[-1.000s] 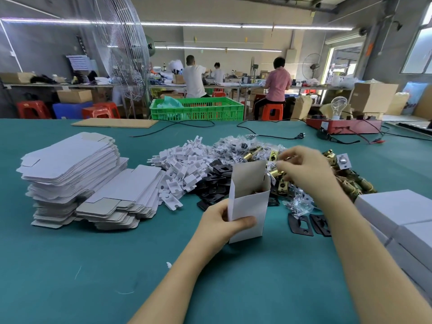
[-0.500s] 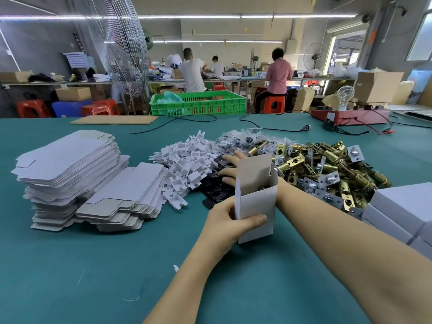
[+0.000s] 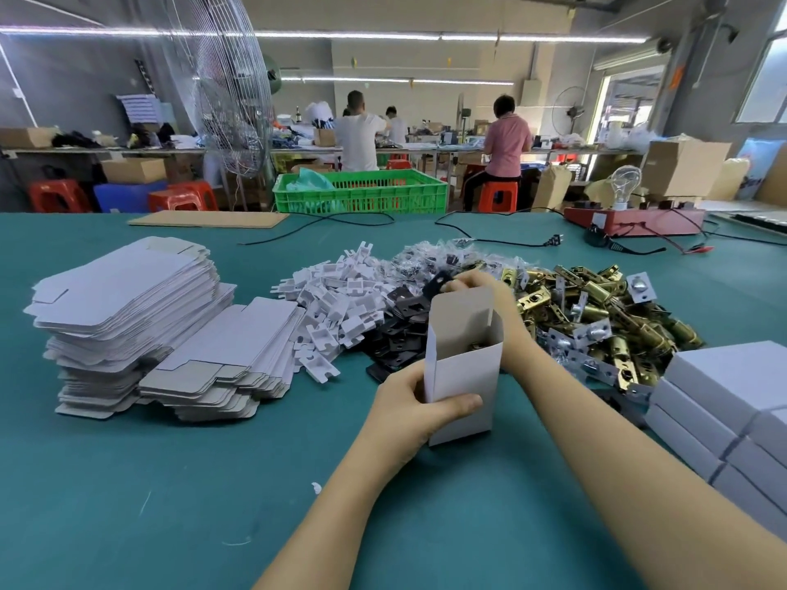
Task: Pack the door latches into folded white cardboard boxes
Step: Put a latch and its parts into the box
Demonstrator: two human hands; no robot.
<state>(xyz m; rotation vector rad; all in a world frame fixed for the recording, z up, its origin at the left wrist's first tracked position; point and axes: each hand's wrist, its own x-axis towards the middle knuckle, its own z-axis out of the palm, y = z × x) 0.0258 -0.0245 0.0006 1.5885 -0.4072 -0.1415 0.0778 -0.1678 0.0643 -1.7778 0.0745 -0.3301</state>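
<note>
My left hand (image 3: 415, 413) grips an upright white cardboard box (image 3: 464, 376) with its top flap open; something metallic shows inside it. Behind the box, my right hand (image 3: 477, 285) pinches a black plate (image 3: 438, 284) lifted above the pile of black plates (image 3: 404, 334); the box hides part of the hand. A heap of brass door latches (image 3: 596, 308) lies to the right. White plastic pieces (image 3: 340, 300) and small clear bags (image 3: 430, 257) lie behind and to the left.
Stacks of flat white box blanks (image 3: 127, 308) sit at the left on the green table (image 3: 170, 504). Closed white boxes (image 3: 732, 398) are stacked at the right edge. A black power cable (image 3: 489, 238), a red tester with a bulb (image 3: 634, 219) and a green crate (image 3: 362, 191) lie farther back.
My right hand moved from the brass latch heap leftward behind the box to the black plates and lifted one. My left hand kept holding the box upright.
</note>
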